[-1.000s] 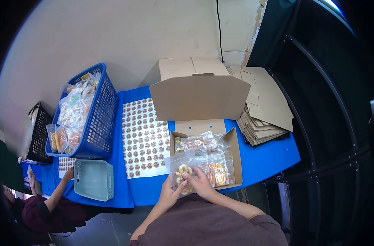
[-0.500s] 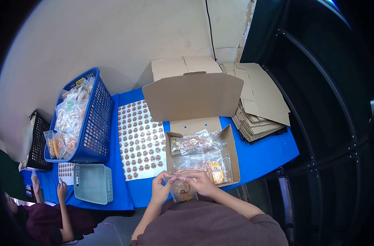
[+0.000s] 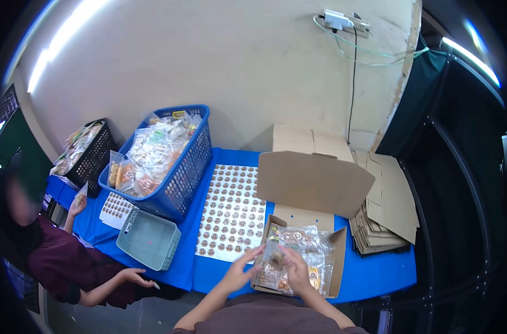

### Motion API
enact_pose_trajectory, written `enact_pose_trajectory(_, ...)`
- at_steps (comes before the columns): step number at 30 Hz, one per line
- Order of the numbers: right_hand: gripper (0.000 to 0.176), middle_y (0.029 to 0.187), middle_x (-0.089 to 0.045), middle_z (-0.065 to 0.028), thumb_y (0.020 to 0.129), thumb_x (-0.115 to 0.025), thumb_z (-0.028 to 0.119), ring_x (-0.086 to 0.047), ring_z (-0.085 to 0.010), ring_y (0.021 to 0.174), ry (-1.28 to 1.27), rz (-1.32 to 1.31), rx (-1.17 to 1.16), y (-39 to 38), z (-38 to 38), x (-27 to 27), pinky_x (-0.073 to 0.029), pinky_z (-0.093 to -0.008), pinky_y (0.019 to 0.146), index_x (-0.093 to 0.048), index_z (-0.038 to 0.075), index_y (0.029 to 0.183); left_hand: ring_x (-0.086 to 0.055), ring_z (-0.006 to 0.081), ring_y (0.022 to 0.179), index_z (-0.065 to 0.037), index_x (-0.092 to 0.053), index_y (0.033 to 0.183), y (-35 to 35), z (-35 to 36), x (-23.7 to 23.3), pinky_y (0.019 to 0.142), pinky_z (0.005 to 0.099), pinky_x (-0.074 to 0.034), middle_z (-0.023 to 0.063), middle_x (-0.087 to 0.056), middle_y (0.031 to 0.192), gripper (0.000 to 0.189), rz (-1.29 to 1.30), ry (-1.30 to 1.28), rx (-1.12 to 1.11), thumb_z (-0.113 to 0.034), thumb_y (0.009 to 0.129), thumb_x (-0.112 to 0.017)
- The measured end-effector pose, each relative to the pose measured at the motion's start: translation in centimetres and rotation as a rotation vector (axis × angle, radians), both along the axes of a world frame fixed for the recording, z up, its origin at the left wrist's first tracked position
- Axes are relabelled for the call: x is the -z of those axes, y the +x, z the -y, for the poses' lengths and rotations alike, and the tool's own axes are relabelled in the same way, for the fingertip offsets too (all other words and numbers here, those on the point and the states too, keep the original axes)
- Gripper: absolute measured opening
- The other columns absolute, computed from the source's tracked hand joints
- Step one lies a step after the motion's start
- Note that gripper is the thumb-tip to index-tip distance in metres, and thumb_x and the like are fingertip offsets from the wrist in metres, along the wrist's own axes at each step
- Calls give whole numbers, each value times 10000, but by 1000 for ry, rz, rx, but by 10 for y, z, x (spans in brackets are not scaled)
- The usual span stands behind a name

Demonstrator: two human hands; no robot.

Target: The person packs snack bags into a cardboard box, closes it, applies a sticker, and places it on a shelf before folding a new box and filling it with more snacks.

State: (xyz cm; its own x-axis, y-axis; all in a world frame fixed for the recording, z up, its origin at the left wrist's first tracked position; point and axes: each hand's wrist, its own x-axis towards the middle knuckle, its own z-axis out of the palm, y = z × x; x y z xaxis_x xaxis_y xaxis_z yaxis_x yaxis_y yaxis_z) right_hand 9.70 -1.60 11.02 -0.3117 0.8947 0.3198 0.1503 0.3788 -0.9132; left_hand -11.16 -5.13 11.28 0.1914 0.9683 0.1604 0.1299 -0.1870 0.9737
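Note:
Over the open cardboard box [image 3: 338,261], my right hand [image 3: 296,271] pinches a small clear plastic packet [image 3: 274,257] with brownish contents. My left hand [image 3: 241,273] is just left of that packet, its fingers apart and holding nothing I can see. Beneath both hands, the box contains several clear snack packets [image 3: 303,239], some with round labels and one with yellow-orange sticks. The raised box lid [image 3: 314,181] stands behind them. My hands partly cover the packets at the box's near left.
Left of the box lies a sheet of round stickers [image 3: 231,214]. Beyond it are a blue basket [image 3: 189,183] full of packets, a teal tray [image 3: 173,245] and a black basket [image 3: 95,167]. Flattened cardboard [image 3: 392,195] is stacked right. A co-worker [image 3: 70,256] stands left, holding a packet.
My hands have moved the packet from in front of my body to above the box, and my left hand has come off it. The view has swung left and up. The co-worker's near hand has lowered.

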Motion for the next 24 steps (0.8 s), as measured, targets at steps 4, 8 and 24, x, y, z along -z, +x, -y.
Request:
enact_pose_trajectory(4,447,1254,-532,-178,912,-596,226,-519,-324,1161,157,60,-104,-21,-2,-1,-390,-393,1004,-531,21,1304,-278,330,1397,8,-304,1453,27,11,3,1127,406,-239,224,-259,1508,842,-70,78,-39,-449,850,-673)
enact_pose_trajectory(8,448,1197,-519,-153,846,-699,185,-521,-275,1108,-24,-23,48,-32,-6,-4,-395,-391,989,-566,34,1246,-512,238,1212,17,-491,1325,33,19,-11,1002,356,-408,188,-515,1335,614,-26,-113,-171,-332,864,-697)
enact_pose_trajectory(24,250,1090,-668,-70,961,-566,206,-587,-148,1046,-589,-217,-287,-2,-15,11,-431,-312,948,-689,25,1082,-503,152,1190,10,-512,1329,3,12,24,1031,295,-359,84,-586,1277,455,250,-323,118,-317,1041,-381)
